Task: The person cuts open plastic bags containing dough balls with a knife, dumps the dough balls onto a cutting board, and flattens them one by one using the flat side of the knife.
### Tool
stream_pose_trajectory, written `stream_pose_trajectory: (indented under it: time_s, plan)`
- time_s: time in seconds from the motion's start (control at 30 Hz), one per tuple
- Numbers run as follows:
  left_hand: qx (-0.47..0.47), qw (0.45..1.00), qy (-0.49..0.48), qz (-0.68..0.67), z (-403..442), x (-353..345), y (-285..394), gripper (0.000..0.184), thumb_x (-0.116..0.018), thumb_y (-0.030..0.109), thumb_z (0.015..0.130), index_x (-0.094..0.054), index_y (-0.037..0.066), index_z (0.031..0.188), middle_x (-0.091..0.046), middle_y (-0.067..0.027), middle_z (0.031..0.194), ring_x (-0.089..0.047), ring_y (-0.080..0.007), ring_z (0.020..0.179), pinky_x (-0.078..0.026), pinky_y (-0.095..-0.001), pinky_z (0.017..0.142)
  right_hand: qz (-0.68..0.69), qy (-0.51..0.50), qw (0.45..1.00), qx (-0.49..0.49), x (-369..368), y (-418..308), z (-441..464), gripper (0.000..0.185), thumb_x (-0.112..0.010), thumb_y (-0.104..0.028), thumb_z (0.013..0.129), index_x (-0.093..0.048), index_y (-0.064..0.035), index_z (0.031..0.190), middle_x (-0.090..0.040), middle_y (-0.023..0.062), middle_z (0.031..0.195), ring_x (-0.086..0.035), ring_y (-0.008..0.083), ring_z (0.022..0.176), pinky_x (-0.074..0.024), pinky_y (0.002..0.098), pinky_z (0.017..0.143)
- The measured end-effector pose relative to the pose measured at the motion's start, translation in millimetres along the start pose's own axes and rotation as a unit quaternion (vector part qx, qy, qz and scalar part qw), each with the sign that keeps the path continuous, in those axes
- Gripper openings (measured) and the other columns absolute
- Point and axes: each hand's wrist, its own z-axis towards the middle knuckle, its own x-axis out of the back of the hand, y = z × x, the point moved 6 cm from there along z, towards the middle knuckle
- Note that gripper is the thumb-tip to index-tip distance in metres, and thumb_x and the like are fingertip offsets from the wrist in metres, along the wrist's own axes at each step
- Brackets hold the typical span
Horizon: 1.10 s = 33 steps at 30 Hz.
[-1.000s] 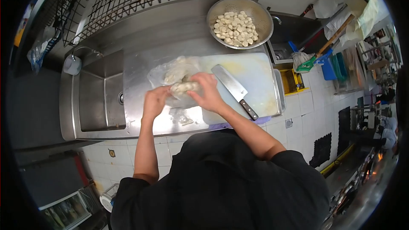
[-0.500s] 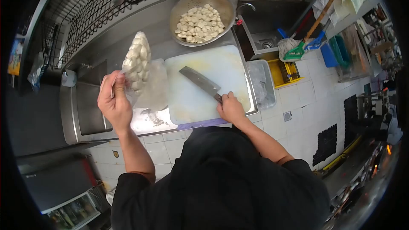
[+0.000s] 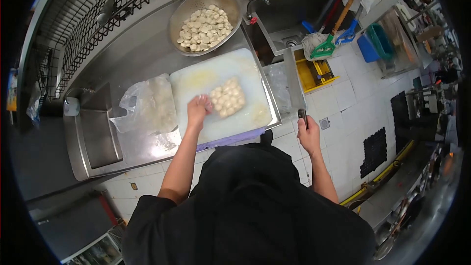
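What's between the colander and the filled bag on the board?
No object: the head view shows a thin strip of counter below the colander, then bare board up to the bag.

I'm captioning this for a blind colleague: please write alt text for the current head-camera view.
A person's left hand holds a clear bag of pale, round pieces over a cutting board, while the right hand grips a knife past the board's right edge. A metal colander of similar pieces stands behind; a plastic bag lies left of the board.
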Motion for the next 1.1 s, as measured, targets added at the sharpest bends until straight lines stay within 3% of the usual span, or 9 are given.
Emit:
stream_pose_trajectory:
  time_s: [0.1,0.2,0.23,0.33,0.43,0.6,0.77,0.97,1.1]
  plan:
    - [0.007,0.993,0.063,0.102,-10.6,14.8,-2.9,0.023,-0.064,0.023,0.109,-0.067,-0.001,0.111,-0.067,-0.0044,0.084,-0.062,-0.0128,0.064,-0.052,-0.0298,0.056,0.120,-0.037,0.992,0.025,-18.3,-56.2,-14.7,0.022,-0.071,-0.018,0.102,-0.060,-0.0019,0.091,-0.058,-0.0004,0.066,-0.050,0.0067,0.061,-0.0416,0.0285,0.055]
    - [0.031,0.986,0.057,0.154,-23.5,21.4,11.6,0.028,-0.069,0.023,0.105,-0.067,-0.003,0.111,-0.067,-0.0058,0.082,-0.064,-0.0139,0.064,-0.053,-0.0313,0.054,0.086,-0.044,0.991,0.088,-50.2,-110.8,-22.8,0.029,-0.070,-0.017,0.102,-0.059,0.0019,0.122,-0.065,0.0062,0.072,-0.060,0.0115,0.064,-0.0473,0.0314,0.059]
    - [0.052,0.977,0.008,0.207,-23.2,20.9,8.7,0.029,-0.071,0.024,0.104,-0.067,-0.005,0.110,-0.068,-0.0070,0.081,-0.065,-0.0144,0.063,-0.054,-0.0321,0.054,0.024,-0.051,0.990,0.130,-61.9,-123.3,-24.1,0.039,-0.069,-0.017,0.103,-0.054,0.0034,0.132,-0.068,0.0141,0.076,-0.066,0.0204,0.066,-0.0507,0.0360,0.062]
    - [0.061,0.980,-0.003,0.191,-19.6,43.5,-11.4,0.031,-0.074,0.026,0.101,-0.067,-0.005,0.097,-0.069,-0.0101,0.079,-0.066,-0.0156,0.062,-0.054,-0.0308,0.053,-0.059,-0.169,0.982,0.053,-101.4,-151.5,-23.3,0.038,-0.061,-0.030,0.108,-0.058,0.0047,0.123,-0.072,0.0294,0.089,-0.072,0.0479,0.081,-0.0550,0.0504,0.074]
    - [0.127,0.977,-0.031,0.167,-25.1,59.8,-21.9,0.031,-0.071,0.026,0.103,-0.068,-0.003,0.091,-0.068,-0.0093,0.076,-0.064,-0.0152,0.060,-0.054,-0.0309,0.053,-0.143,-0.256,0.956,0.024,-142.9,-159.2,-25.2,0.043,-0.052,-0.035,0.112,-0.059,0.0066,0.117,-0.071,0.0358,0.092,-0.068,0.0563,0.091,-0.0522,0.0576,0.082]
    - [0.114,0.987,-0.035,0.110,-36.4,56.6,-14.7,0.031,-0.067,0.027,0.106,-0.069,0.000,0.090,-0.067,-0.0061,0.073,-0.060,-0.0133,0.057,-0.048,-0.0299,0.049,-0.137,-0.311,0.937,0.079,-206.6,-165.7,-27.6,0.048,-0.047,-0.036,0.113,-0.059,0.0095,0.110,-0.070,0.0373,0.089,-0.067,0.0568,0.090,-0.0516,0.0601,0.083]
    - [0.041,0.989,-0.009,0.145,-30.0,58.7,-30.6,0.035,-0.066,0.029,0.106,-0.069,0.003,0.084,-0.063,-0.0030,0.067,-0.056,-0.0110,0.054,-0.042,-0.0288,0.048,-0.312,-0.272,0.906,0.083,-227.7,-170.6,-37.7,0.045,-0.048,-0.037,0.112,-0.057,0.0058,0.103,-0.071,0.0308,0.082,-0.071,0.0518,0.081,-0.0552,0.0599,0.074]
    - [0.105,0.991,0.042,0.068,-31.9,74.9,-19.3,0.032,-0.068,0.026,0.105,-0.067,0.005,0.080,-0.059,-0.0003,0.064,-0.049,-0.0090,0.048,-0.035,-0.0273,0.042,-0.386,-0.298,0.868,0.096,-135.2,-125.1,-77.9,0.041,-0.052,-0.040,0.111,-0.057,0.0000,0.105,-0.072,0.0269,0.079,-0.071,0.0496,0.074,-0.0556,0.0596,0.068]
    - [0.105,0.994,-0.008,0.017,-9.6,118.8,-2.0,0.033,-0.066,0.026,0.105,-0.063,0.006,0.079,-0.055,0.0010,0.062,-0.046,-0.0087,0.046,-0.034,-0.0268,0.042,-0.408,-0.330,0.845,0.103,-71.6,-80.8,-81.9,0.035,-0.059,-0.037,0.108,-0.057,-0.0023,0.104,-0.072,0.0213,0.076,-0.071,0.0463,0.069,-0.0556,0.0566,0.064]
